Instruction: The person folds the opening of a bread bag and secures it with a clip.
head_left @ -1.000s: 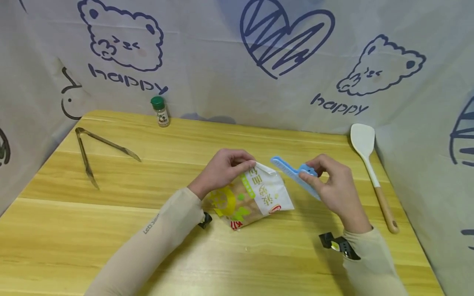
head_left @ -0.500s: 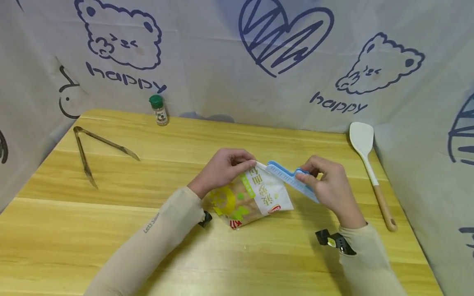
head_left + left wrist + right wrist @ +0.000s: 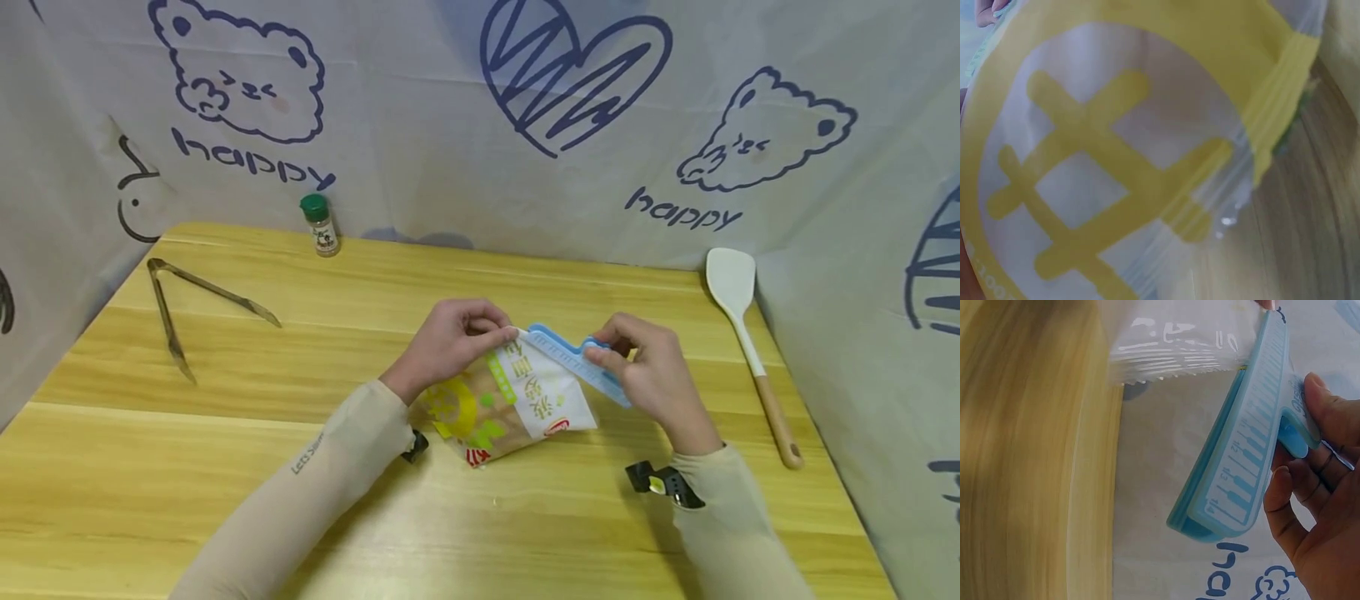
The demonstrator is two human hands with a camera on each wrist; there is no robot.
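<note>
My left hand (image 3: 463, 346) pinches the folded top edge of a white and yellow printed food bag (image 3: 540, 392), which is tilted above the table. A large yellow printed design on the bag (image 3: 1104, 162) fills the left wrist view. In my right hand (image 3: 648, 367) is a light blue bag clip (image 3: 573, 358) with ruler markings, gripped at its handle by thumb and fingers. The long clip (image 3: 1241, 444) lies along the bag's top edge, and its upper end is close to my left fingertips. The right wrist view shows the bag's crimped edge (image 3: 1175, 353) meeting the clip.
Metal tongs (image 3: 202, 292) lie spread at the left of the wooden table (image 3: 300, 483). A green-capped seasoning jar (image 3: 322, 227) stands near the back edge. Along the right side lies a white spatula (image 3: 742, 308) with a wooden handle. A patterned cloth hangs behind.
My right hand has moved left with the bag clip, bringing it from apart from the bag onto its top edge. The left hand has kept its pinch in nearly the same place.
</note>
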